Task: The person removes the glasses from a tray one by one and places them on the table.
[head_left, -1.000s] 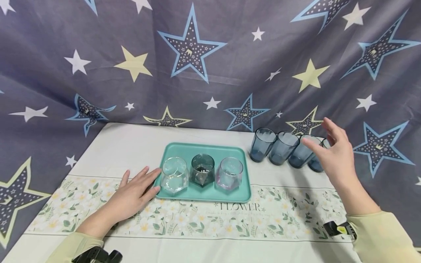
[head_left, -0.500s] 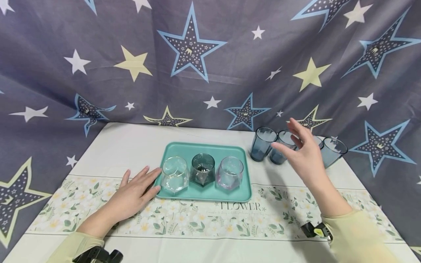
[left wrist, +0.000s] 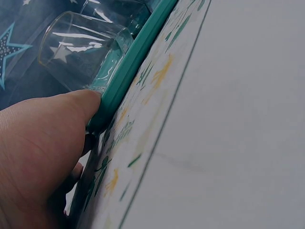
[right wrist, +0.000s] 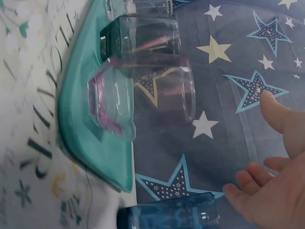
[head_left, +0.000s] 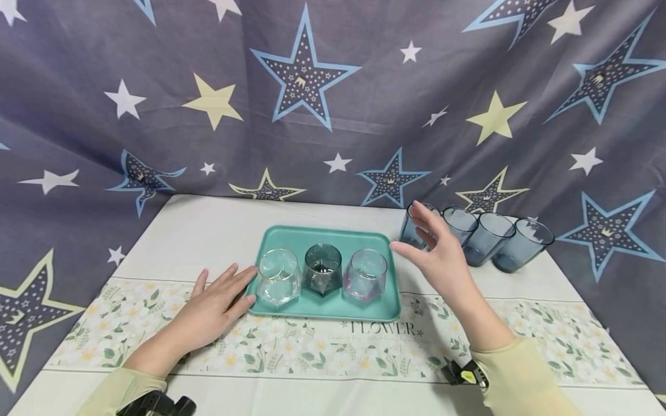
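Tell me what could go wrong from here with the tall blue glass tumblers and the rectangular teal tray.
The open right hand might bump the leftmost tall blue glass tumbler into the neighbouring blue tumbler, as they stand close.
Swinging inward, it could clip the short pink-tinted faceted glass.
The left hand touches the rectangular teal tray; a push could jolt the short clear faceted glass.

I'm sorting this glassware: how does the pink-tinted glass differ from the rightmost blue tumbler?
The pink-tinted glass is squat and faceted; the rightmost blue tumbler is taller and darker. The pink-tinted glass stands on the teal tray, the rightmost blue tumbler on the tablecloth. Both are see-through and upright.
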Demonstrator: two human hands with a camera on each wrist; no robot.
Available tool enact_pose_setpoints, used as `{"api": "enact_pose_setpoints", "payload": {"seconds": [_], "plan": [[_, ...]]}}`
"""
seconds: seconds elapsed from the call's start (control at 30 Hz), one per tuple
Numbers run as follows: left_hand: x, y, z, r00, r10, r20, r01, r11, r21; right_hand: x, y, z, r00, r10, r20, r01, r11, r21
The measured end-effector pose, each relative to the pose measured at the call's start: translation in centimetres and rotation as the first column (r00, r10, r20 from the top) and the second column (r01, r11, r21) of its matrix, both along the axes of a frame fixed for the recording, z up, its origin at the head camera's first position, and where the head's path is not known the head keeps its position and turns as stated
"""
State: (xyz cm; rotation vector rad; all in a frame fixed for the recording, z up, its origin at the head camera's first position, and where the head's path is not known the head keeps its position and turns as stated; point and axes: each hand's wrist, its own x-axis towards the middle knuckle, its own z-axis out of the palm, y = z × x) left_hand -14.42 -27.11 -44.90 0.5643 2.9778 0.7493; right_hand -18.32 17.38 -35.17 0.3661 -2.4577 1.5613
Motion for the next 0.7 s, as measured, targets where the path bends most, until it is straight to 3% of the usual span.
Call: {"api": "enact_pose_setpoints", "payload": {"seconds": [0.3,0.7], "plan": [[-0.1,0.0,-0.1,1.0,0.0,0.004,0.0,1.0,0.0,0.2,-1.3,-1.4,0.996,0.092,0.017,-0.092,0.996,-0.014],[0.0,-0.1,-0.3,1.0,0.007,0.007,-0.007,1.0,-0.005,0.1,-2.4,-2.6,0.972,0.208,0.11,-0.206,0.978,-0.024]]}}
